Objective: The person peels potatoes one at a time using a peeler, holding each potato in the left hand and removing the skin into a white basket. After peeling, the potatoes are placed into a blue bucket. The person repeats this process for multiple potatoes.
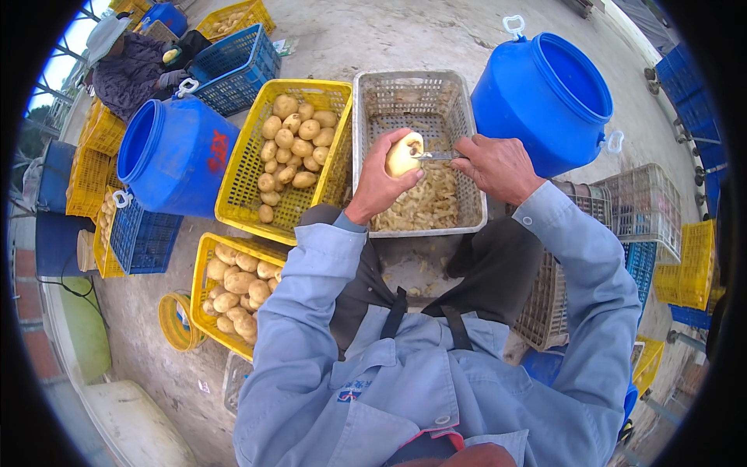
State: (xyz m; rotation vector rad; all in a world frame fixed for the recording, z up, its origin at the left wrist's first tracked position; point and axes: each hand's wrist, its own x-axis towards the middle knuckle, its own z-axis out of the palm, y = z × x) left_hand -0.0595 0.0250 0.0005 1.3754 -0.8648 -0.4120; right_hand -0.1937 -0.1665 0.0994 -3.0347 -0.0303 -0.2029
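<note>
My left hand grips a pale peeled potato that has a dark hollow in its upper part. In my right hand is a peeler with a metal blade, its tip touching the potato beside that hollow. Both hands are above a grey-white plastic crate, in which a heap of potato peelings lies. To the left, a yellow crate holds several unpeeled potatoes. The peeler's handle is mostly hidden inside my right fist.
Blue plastic barrels stand on either side, one at right and one at left. Another yellow crate of potatoes sits near my left elbow. Stacked crates are by my right arm. A co-worker in a hat sits at upper left.
</note>
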